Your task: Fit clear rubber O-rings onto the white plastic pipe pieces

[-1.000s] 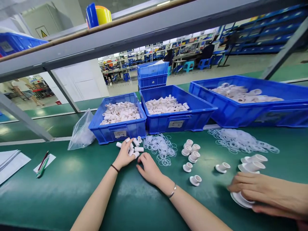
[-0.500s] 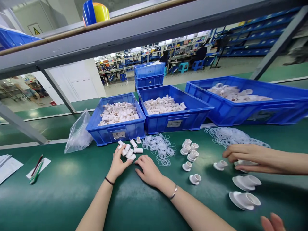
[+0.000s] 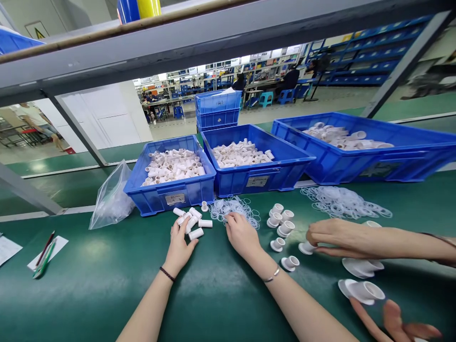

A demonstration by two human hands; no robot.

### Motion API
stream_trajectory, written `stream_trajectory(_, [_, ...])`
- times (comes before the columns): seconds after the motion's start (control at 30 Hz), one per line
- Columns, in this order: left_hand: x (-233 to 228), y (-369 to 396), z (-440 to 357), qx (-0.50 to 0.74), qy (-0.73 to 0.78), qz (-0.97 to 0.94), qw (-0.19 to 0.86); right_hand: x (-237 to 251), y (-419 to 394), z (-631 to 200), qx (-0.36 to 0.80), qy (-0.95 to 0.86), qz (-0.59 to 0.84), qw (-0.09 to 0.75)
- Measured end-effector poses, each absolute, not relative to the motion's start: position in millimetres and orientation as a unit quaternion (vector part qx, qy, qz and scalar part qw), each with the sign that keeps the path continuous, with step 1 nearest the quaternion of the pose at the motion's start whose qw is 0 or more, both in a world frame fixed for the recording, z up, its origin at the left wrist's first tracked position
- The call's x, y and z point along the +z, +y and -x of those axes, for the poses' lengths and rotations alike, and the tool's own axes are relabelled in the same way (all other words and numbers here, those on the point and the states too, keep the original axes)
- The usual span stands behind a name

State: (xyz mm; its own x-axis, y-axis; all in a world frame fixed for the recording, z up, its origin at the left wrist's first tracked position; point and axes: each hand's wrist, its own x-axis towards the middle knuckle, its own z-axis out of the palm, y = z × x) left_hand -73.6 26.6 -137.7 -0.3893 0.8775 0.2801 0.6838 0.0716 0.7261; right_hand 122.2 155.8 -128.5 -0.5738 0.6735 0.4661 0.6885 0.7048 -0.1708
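My left hand (image 3: 180, 244) lies on the green mat, its fingertips touching a small heap of white plastic sleeves (image 3: 190, 219). My right hand (image 3: 241, 233) rests on a pile of clear rubber rings (image 3: 231, 209), fingers bent onto them. Whether it has a ring pinched I cannot tell. Just right of it stand several small white flanged fittings (image 3: 281, 223). A co-worker's hand (image 3: 333, 236) reaches in from the right and touches one small fitting (image 3: 305, 247).
Three blue bins (image 3: 171, 194) (image 3: 256, 180) (image 3: 374, 166) of white parts line the back. A second ring pile (image 3: 342, 202), larger flanged fittings (image 3: 361, 289), a plastic bag (image 3: 112, 199) and pens on paper (image 3: 44, 254) lie about. Another co-worker's hand (image 3: 395, 323) shows at bottom right.
My right hand has slid forward from the mat onto the ring pile. My left hand eased back a little from the sleeves. The co-worker's hand reached leftward to a small fitting.
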Motion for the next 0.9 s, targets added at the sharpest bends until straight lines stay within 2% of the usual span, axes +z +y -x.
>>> stream_trajectory(0.13, [-135.7,26.7,71.5,0.409,0.728,-0.541,0.101,-131.0,165.7,-125.7,-0.026,-0.884,0.413,0.217])
stream_trajectory(0.27, [-118.5,20.1,59.8,0.428,0.698,-0.572,0.052,-130.0,167.4,-125.8,-0.031,-0.886,0.411,0.213])
stream_trajectory(0.43, [-109.2,12.4,34.5,0.401,0.579,-0.695,0.142,-122.8,162.2,-123.4,-0.029,-0.883,0.386,0.264])
stream_trajectory(0.57, [-122.4,18.5,28.9,0.416,0.586,-0.664,0.208,-123.9,145.1,-116.4,0.077,-0.891,0.340,0.291])
stream_trajectory(0.77, [-130.9,27.0,41.8,0.477,0.634,-0.526,0.307,-134.7,132.8,-109.0,0.226,-0.900,0.310,0.206])
stream_trajectory(0.9, [-131.6,27.9,42.9,0.451,0.637,-0.545,0.305,-132.3,133.4,-109.8,0.327,-0.859,0.285,0.273])
